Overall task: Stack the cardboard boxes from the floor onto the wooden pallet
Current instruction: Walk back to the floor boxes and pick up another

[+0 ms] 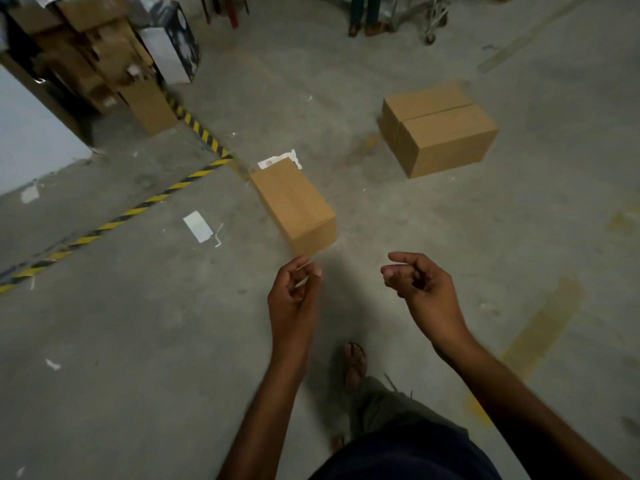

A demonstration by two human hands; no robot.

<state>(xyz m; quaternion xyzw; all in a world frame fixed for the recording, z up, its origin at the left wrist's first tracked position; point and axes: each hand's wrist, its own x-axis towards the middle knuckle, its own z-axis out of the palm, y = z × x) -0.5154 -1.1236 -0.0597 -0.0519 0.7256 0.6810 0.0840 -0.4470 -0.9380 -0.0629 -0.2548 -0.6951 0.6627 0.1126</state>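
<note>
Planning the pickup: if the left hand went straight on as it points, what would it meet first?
Probably the nearer cardboard box, its near corner just ahead of the left hand; depth is unclear.

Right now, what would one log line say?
left hand empty; right hand empty; small box on floor, nearest; large box on floor, beyond; pallet unseen

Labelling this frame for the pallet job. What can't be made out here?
- Pallet: nowhere in the head view, so its place is unknown.
- Far box: blurred; cannot tell if its top seam is taped.
- Cardboard pile: dark, cut by the top and left edges.
- Standing person: only lower legs, cut by the top edge.
- Cart: top edge cuts it; one wheel shows.
</note>
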